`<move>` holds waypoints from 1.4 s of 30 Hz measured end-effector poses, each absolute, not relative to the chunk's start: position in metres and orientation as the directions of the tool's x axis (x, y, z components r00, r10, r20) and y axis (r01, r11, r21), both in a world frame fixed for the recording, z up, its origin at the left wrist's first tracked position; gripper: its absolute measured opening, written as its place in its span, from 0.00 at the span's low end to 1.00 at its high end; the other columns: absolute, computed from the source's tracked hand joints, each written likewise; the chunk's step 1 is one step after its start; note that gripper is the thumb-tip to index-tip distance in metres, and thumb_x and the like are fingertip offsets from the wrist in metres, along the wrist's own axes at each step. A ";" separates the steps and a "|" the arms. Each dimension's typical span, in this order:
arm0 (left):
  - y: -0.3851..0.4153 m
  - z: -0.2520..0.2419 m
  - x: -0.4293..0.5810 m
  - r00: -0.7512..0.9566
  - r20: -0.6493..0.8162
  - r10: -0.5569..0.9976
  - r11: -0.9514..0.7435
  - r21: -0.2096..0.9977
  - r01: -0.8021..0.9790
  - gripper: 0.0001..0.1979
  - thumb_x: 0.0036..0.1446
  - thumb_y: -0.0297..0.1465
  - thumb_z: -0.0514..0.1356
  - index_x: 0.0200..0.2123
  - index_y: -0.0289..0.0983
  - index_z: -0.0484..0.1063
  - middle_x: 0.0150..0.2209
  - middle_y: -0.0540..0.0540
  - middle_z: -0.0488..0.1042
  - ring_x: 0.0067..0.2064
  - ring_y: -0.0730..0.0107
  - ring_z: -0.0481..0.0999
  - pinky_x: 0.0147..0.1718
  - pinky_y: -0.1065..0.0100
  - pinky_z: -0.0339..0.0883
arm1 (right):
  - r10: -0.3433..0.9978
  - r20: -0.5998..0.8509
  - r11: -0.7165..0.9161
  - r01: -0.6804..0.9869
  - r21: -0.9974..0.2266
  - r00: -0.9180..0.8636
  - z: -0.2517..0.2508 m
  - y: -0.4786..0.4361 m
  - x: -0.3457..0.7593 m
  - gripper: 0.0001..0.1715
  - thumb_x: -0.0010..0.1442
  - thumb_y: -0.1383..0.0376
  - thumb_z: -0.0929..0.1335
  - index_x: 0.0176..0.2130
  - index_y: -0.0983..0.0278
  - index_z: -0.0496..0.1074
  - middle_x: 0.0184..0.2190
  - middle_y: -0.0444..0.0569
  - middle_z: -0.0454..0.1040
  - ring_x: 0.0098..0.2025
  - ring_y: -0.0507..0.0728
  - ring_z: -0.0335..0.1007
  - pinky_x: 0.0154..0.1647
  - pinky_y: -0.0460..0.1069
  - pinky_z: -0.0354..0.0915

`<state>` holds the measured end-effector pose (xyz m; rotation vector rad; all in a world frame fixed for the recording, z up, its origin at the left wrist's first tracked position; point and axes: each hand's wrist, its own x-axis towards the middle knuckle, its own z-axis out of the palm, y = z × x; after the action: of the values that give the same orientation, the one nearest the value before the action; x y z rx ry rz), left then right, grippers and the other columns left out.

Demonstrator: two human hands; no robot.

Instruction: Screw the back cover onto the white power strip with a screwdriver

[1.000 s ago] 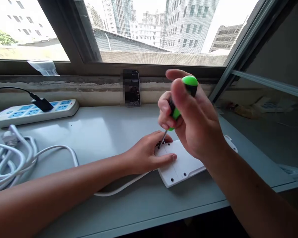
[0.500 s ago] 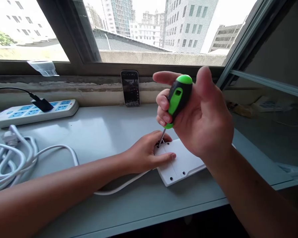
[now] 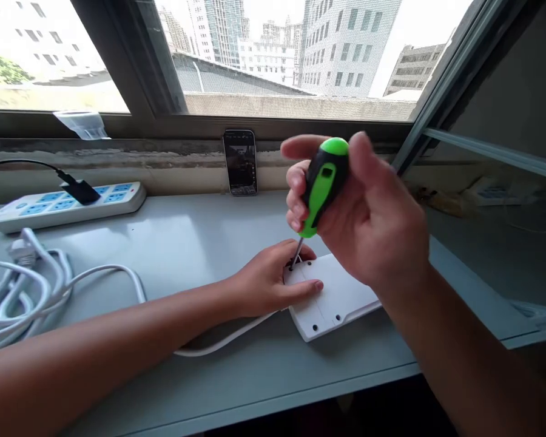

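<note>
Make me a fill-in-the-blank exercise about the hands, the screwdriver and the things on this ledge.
1. The right hand grips a screwdriver whose handle is black and ____.
2. The left hand holds down the white power strip while the screwdriver's tip sits at a ____ hole near its corner.
3. A phone stands upright against the wall below the ____.
4. A ____ plug sits in the other power strip at the left.

Missing words: green; screw; window; black.

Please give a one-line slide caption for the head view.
Right hand holds a green-and-black screwdriver tip-down on a white plastic power strip; left hand presses the strip.
</note>
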<state>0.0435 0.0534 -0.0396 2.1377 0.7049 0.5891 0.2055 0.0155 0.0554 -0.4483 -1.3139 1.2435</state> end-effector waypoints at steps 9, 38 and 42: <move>0.053 -0.039 0.042 0.742 0.189 0.643 -0.546 0.792 0.272 0.20 0.62 0.45 0.67 0.51 0.39 0.75 0.47 0.44 0.80 0.46 0.57 0.78 0.46 0.59 0.71 | 0.850 0.491 0.384 -0.414 -0.825 -0.191 0.056 0.012 0.205 0.17 0.68 0.51 0.73 0.39 0.59 0.69 0.28 0.40 0.67 0.25 0.49 0.59 0.28 0.47 0.63; 0.053 -0.040 0.043 0.728 0.181 0.661 -0.544 0.784 0.299 0.22 0.61 0.47 0.67 0.51 0.39 0.75 0.46 0.43 0.80 0.44 0.57 0.78 0.45 0.59 0.72 | 0.841 0.495 0.392 -0.384 -0.836 -0.218 0.054 0.015 0.208 0.21 0.76 0.51 0.64 0.50 0.63 0.75 0.35 0.47 0.69 0.33 0.52 0.65 0.37 0.50 0.68; 0.053 -0.040 0.043 0.732 0.185 0.656 -0.544 0.789 0.288 0.23 0.61 0.47 0.67 0.52 0.38 0.75 0.46 0.43 0.80 0.45 0.56 0.78 0.46 0.58 0.71 | 0.822 0.534 0.445 -0.358 -0.821 -0.200 0.052 0.017 0.209 0.18 0.67 0.50 0.74 0.41 0.60 0.70 0.39 0.45 0.76 0.35 0.51 0.72 0.38 0.50 0.72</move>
<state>0.0431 0.0531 -0.0401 2.1520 0.7096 0.6041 0.2085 0.0166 0.0521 -0.4473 -1.3901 1.1347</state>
